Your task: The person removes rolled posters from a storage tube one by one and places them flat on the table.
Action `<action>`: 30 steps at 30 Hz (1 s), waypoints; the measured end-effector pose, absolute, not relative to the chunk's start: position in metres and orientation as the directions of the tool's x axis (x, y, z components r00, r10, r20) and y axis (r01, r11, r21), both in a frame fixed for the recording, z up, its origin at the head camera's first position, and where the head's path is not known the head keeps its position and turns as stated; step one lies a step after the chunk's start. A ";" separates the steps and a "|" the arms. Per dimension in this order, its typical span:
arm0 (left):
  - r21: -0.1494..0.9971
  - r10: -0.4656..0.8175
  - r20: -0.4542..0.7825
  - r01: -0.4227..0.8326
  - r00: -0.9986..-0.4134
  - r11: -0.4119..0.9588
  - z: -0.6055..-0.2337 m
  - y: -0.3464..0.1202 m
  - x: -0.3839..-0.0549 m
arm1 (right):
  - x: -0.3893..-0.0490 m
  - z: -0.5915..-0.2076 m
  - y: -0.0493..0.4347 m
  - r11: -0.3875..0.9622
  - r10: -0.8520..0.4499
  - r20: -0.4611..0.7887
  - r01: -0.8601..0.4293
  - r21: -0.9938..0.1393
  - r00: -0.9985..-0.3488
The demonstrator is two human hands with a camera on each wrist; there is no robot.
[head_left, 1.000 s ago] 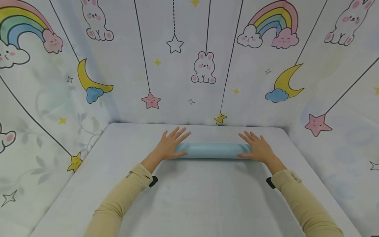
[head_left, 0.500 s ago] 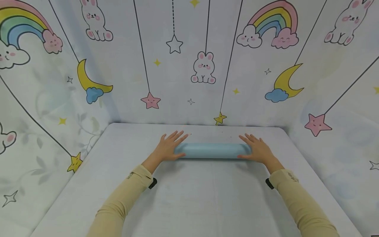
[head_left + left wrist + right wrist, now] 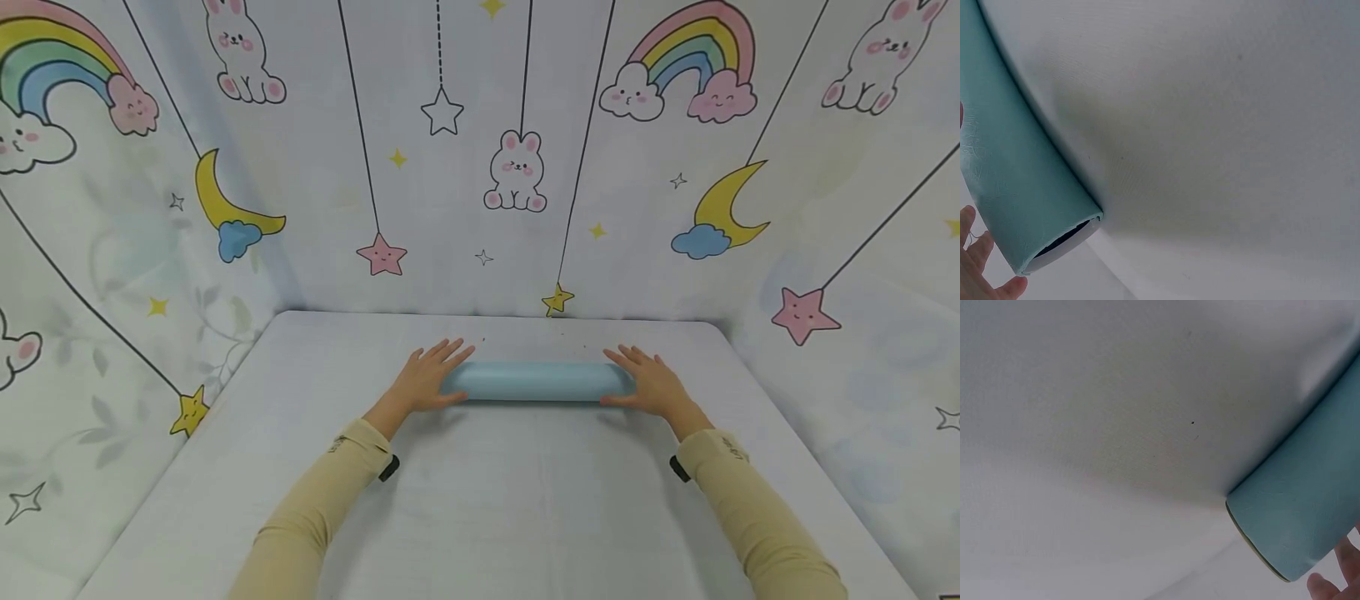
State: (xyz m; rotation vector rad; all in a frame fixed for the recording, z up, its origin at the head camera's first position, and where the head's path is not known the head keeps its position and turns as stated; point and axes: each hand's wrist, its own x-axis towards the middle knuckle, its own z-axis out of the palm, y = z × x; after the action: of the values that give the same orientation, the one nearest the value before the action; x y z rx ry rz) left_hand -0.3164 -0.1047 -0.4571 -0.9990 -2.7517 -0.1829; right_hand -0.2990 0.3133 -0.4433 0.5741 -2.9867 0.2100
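A light blue roll (image 3: 536, 382) lies crosswise on the white table, towards its far edge. At its left end my left hand (image 3: 420, 379) rests with fingers spread over the far side and the thumb along the front. My right hand (image 3: 651, 383) lies at the opposite end in a mirrored pose, its fingers extended. The left wrist view shows the roll's open, hollow end (image 3: 1063, 247), with several fingertips (image 3: 980, 250) close beside the rim. In the right wrist view, fingers (image 3: 1347, 562) show at the lower right edge, next to the blue surface (image 3: 1304, 494).
The white-covered table (image 3: 525, 500) stretches from the arms to a back edge behind the roll. A patterned cloth wall (image 3: 480, 200) with rabbits, stars and moons rises behind it and on both sides. Tiny dark specks dot the tabletop beyond the roll.
Both hands have shifted slightly towards the body, and their fingers have dropped lower over the roll's ends. The roll has stayed in place.
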 end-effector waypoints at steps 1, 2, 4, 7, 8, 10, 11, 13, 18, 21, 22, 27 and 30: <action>0.044 0.619 0.234 0.644 -0.750 0.764 -0.457 -0.104 -0.316 | -0.299 -0.444 0.314 0.920 -0.359 0.117 -0.372 -0.122 -0.926; 0.045 0.618 0.230 0.642 -0.752 0.765 -0.458 -0.104 -0.317 | -0.300 -0.445 0.314 0.921 -0.356 0.114 -0.369 -0.126 -0.927; 0.046 0.615 0.220 0.638 -0.757 0.769 -0.458 -0.104 -0.316 | -0.300 -0.447 0.314 0.922 -0.351 0.110 -0.363 -0.135 -0.930; 0.041 0.615 0.207 0.635 -0.761 0.772 -0.460 -0.103 -0.316 | -0.300 -0.450 0.315 0.923 -0.341 0.108 -0.354 -0.150 -0.934; 0.044 0.616 0.205 0.635 -0.761 0.771 -0.461 -0.104 -0.316 | -0.300 -0.450 0.315 0.924 -0.338 0.109 -0.352 -0.152 -0.935; 0.047 0.619 0.205 0.640 -0.758 0.767 -0.462 -0.103 -0.316 | -0.299 -0.451 0.316 0.924 -0.334 0.113 -0.349 -0.158 -0.936; 0.052 0.622 0.208 0.643 -0.755 0.764 -0.463 -0.104 -0.316 | -0.299 -0.451 0.316 0.924 -0.332 0.114 -0.347 -0.159 -0.936; 0.057 0.624 0.209 0.647 -0.753 0.761 -0.464 -0.104 -0.317 | -0.299 -0.452 0.316 0.926 -0.331 0.115 -0.346 -0.151 -0.937; 0.047 0.631 0.214 0.653 -0.746 0.756 -0.467 -0.104 -0.318 | -0.300 -0.455 0.316 0.928 -0.330 0.118 -0.344 -0.141 -0.937; 0.035 0.629 0.208 0.648 -0.749 0.761 -0.468 -0.104 -0.318 | -0.300 -0.455 0.316 0.928 -0.328 0.118 -0.343 -0.143 -0.937; 0.031 0.627 0.205 0.645 -0.752 0.763 -0.468 -0.104 -0.318 | -0.300 -0.455 0.315 0.929 -0.327 0.117 -0.342 -0.144 -0.938; 0.018 0.624 0.206 0.640 -0.754 0.768 -0.471 -0.104 -0.318 | -0.301 -0.457 0.315 0.932 -0.322 0.120 -0.336 -0.134 -0.939; 0.013 0.626 0.211 0.642 -0.751 0.767 -0.472 -0.104 -0.318 | -0.301 -0.459 0.315 0.933 -0.323 0.126 -0.338 -0.122 -0.938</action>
State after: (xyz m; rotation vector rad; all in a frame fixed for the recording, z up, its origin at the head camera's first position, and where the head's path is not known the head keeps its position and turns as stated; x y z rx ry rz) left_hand -0.3175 -0.1040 -0.4721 -1.0038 -2.7676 -0.1249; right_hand -0.3008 0.3150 -0.4586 0.5125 -2.9863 0.2163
